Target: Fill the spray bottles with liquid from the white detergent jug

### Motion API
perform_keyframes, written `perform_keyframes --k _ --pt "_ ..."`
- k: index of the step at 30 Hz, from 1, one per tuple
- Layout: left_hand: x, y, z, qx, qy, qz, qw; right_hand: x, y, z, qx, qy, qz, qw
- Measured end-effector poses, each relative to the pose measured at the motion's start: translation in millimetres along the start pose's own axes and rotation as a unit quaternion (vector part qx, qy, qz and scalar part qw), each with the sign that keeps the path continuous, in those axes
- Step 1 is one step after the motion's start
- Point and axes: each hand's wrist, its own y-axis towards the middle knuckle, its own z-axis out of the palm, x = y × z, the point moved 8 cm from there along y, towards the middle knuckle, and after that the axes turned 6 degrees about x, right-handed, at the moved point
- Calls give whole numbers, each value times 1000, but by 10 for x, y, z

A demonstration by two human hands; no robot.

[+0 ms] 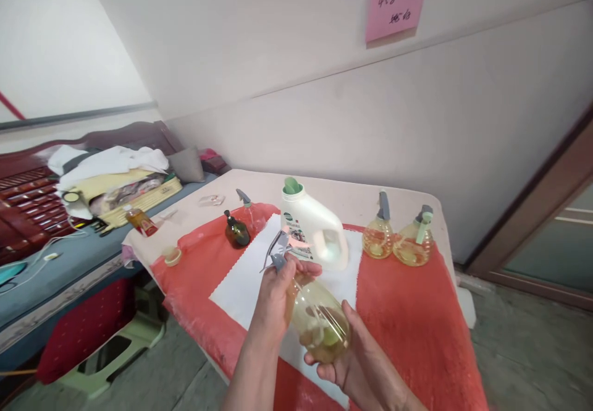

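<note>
A clear, yellowish spray bottle (323, 327) with some liquid inside is tilted above the table. My left hand (277, 287) is wrapped round its neck, just below the grey spray head (278, 251). Around the lower body of the same bottle curl the fingers of my right hand (354, 358). Behind them a large white jug (319, 228) with a green spout stands upright on a white cloth (245, 281). Two more spray bottles with grey heads, one (377, 238) beside the other (414, 243), stand to the right on the red cloth (407, 312).
Left of the jug are a dark pump bottle (238, 232) and another sprayer (248, 210). A round cap (172, 256) and an amber bottle (140, 220) lie near the table's left edge. A red-topped stool (92, 330) and a cluttered bench (115, 213) are at left.
</note>
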Motion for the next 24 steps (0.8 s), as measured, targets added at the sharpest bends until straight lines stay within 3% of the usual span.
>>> perform_keyframes --k 3,5,7,11,12,13,14,15,17,18,19,21,22,24 --pt "95 31 -164 -48 0 -6 999 103 21 -66 -44 -94 -78 992" --pt "122 17 -250 -77 -16 0 997 216 3 -91 -87 -224 -154 958" --pt "126 -21 -326 -114 -22 8 993 300 -41 -89 -133 -373 -233 888" --pt "176 -83 -429 -177 -43 -2 983 345 -192 2 -212 -592 -382 677" --pt "191 -85 -454 -187 -56 -4 981 338 -211 28 -215 -614 -401 645" --pt "200 -86 -484 -197 -67 -5 978 336 -208 40 -206 -617 -407 641" --pt "200 -84 -516 -205 -75 -4 976 340 -177 32 -186 -596 -396 673" --pt "192 -79 -544 -208 -82 -3 975 342 -121 -2 -161 -548 -365 735" --pt "167 -69 -575 -198 -90 -5 976 267 31 -89 -107 -387 -244 883" --pt "150 -67 -580 -188 -90 -7 978 184 96 -102 -81 -298 -168 936" --pt "133 -69 -580 -178 -85 -9 980 97 138 -91 -58 -226 -99 967" --pt "101 -83 -588 -167 -54 -11 984 -31 177 -42 -21 -160 -4 987" --pt "89 -91 -599 -167 -32 -12 985 -46 190 -29 -9 -166 5 986" --pt "89 -104 -650 -182 1 -14 983 31 216 -51 -20 -235 -54 970"
